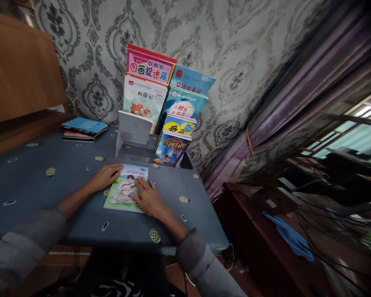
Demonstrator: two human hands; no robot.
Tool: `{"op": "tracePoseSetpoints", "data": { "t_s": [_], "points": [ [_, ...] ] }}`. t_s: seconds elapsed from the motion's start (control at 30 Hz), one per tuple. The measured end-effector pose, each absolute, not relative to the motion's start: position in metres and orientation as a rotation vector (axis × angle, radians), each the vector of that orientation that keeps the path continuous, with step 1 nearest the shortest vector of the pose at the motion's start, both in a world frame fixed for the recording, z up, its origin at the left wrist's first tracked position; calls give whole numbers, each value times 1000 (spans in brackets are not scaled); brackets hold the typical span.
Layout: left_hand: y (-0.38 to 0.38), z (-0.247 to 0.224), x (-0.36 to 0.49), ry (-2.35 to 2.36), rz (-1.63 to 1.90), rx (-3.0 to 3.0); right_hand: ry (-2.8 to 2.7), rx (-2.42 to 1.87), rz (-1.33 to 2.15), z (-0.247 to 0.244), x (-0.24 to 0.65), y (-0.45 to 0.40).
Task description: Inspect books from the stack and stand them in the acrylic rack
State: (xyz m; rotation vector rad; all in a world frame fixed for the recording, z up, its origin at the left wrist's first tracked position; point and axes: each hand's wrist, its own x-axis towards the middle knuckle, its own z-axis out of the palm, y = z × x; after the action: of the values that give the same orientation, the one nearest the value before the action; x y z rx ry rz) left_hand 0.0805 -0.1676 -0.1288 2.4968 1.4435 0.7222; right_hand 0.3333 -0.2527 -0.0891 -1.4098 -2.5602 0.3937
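Note:
A thin book (125,190) with a green and pale cover showing a cartoon figure lies flat on the blue-grey tablecloth (80,206). My left hand (106,176) rests at its upper left edge, fingers stretched over the corner. On its right side lies my right hand (147,197), fingers spread on the cover. Behind the book stands a clear tiered rack (132,150) with several books in two columns. Its front left tier holds no book; a grey-white panel or book back (135,127) leans behind that tier. A blue book (173,147) fills the front right tier.
Several stacked books (84,128) lie at the back left, blue one on top. A dark flat object (186,161) sits right of the rack. A wooden cabinet (21,66) borders the left. Beyond the table's right edge, a dark red desk (253,222) carries cables and a blue cloth (292,237).

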Motion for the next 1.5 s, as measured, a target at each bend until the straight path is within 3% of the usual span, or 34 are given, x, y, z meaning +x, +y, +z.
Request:
{"op": "tracePoseSetpoints", "data": {
  "t_s": [0.27,0.87,1.13,1.5],
  "points": [
    [-168,-131,81,1465,700,2479,-2400,-1625,354,-100,336,-195],
    [-195,-123,96,1599,553,2603,-2315,-1525,378,-111,355,-182],
    [-255,-125,93,1223,369,2822,-2289,-1490,384,-111,358,-180],
    [-231,-110,47,1144,200,2842,-2178,-1482,349,-111,368,-189]
  ]
}}
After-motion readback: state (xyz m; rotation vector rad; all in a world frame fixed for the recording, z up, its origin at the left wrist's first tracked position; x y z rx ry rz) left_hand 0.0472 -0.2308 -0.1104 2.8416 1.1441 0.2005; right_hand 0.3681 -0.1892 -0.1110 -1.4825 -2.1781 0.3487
